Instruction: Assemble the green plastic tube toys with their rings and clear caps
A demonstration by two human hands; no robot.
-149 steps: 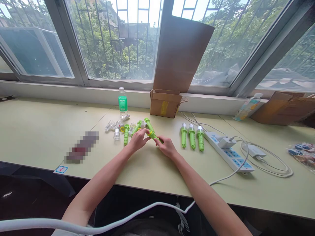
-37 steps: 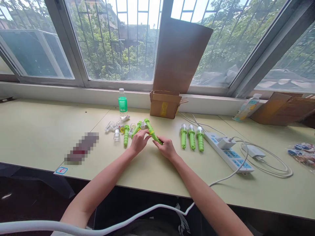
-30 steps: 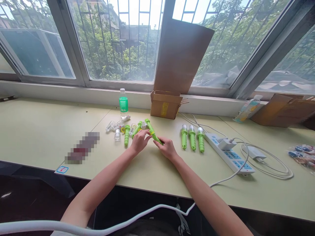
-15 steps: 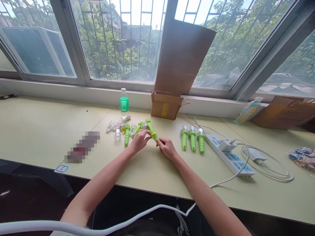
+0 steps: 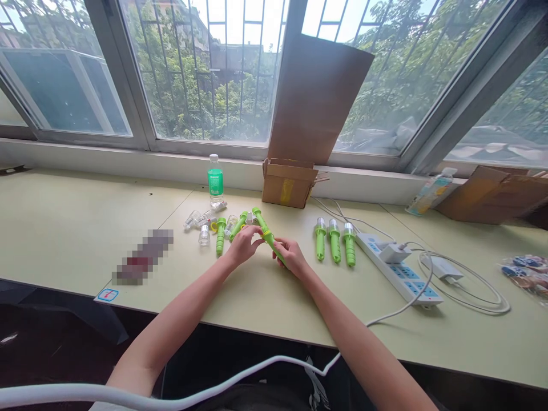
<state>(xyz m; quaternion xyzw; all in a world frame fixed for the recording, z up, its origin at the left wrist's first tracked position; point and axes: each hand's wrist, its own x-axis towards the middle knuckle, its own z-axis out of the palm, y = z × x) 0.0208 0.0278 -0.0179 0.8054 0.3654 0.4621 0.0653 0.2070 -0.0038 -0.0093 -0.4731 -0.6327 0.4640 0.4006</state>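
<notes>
A long bright green plastic tube (image 5: 268,235), flashlight-like with a flanged far end and ribbing near its middle, slants between my two hands. My left hand (image 5: 243,244) pinches it near the ribbed middle with thumb and fingertips. Around its lower part, the fingers of my right hand (image 5: 293,256) are closed. Just left of my left hand, a ribbed green tube (image 5: 220,237) and a tilted green tube (image 5: 238,226) lie on the table. Clear plastic caps (image 5: 204,235) are grouped beside them. To the right stand or lie three green flashlight-like pieces (image 5: 335,242) with silvery clear heads, in a row.
A green-labelled bottle (image 5: 216,181) stands behind the caps. An open cardboard box (image 5: 287,185) is against the window ledge. At right are a white power strip (image 5: 402,271), looped cables and a bag of small items (image 5: 526,274). A white cable (image 5: 240,381) crosses in front of me.
The right hand's grip has shifted slightly, and more of the tube's lower end shows below the thumb. The left hand stays nearly in place.
</notes>
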